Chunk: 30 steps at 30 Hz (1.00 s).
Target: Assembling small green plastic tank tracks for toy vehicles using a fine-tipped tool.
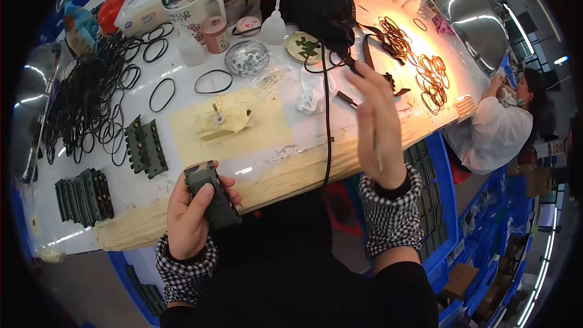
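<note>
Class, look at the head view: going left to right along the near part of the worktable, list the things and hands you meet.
Row of dark green blocks standing on end → flat dark green block → left hand gripping a dark green block → black cord → raised right hand.

Dark green block [212,197], black rings [85,100], black-and-white checked cuffs [388,206], pale yellow mat [267,124].
</note>
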### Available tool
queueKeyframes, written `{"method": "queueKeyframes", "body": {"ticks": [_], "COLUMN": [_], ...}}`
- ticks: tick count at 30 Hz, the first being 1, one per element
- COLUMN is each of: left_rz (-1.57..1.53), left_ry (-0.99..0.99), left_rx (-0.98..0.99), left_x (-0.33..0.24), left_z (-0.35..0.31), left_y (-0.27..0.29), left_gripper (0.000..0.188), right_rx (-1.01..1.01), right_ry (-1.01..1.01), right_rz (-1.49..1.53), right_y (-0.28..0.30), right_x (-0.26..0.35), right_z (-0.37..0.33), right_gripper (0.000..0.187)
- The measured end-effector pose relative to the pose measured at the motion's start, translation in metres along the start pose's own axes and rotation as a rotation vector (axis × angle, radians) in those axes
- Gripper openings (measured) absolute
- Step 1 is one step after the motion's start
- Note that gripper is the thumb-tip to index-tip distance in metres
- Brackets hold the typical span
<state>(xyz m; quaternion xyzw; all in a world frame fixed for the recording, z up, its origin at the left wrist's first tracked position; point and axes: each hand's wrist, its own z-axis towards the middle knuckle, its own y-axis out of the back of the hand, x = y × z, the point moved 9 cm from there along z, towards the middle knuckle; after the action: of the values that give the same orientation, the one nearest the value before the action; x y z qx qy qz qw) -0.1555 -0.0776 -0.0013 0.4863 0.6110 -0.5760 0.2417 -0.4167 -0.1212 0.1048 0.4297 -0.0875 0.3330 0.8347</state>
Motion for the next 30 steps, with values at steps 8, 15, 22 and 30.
{"method": "queueKeyframes", "body": {"ticks": [8, 15, 22, 30], "left_rz": [-0.109, -0.097, -0.071, -0.042], "left_ry": [0.033, -0.006, -0.004, 0.035], "left_rx": [0.01, -0.075, -0.096, -0.05], "left_x": [0.0, -0.005, -0.003, 0.003], "left_z": [0.004, -0.01, -0.009, 0.006], "left_y": [-0.009, 0.01, 0.011, 0.002], "left_gripper": [0.031, 0.029, 0.029, 0.031], "right_rx": [-0.22, 0.05, 0.058, 0.214], "right_ry": [-0.518, -0.686, -0.668, -0.502], "right_rz": [-0.706, -0.664, -1.086, -0.687], "right_y": [0.096, 0.095, 0.117, 0.143], "right_x": [-0.27, -0.375, -0.377, -0.345], "right_z": [0.046, 0.052, 0.016, -0.013], "right_gripper": [0.03, 0.022, 0.03, 0.046]}}
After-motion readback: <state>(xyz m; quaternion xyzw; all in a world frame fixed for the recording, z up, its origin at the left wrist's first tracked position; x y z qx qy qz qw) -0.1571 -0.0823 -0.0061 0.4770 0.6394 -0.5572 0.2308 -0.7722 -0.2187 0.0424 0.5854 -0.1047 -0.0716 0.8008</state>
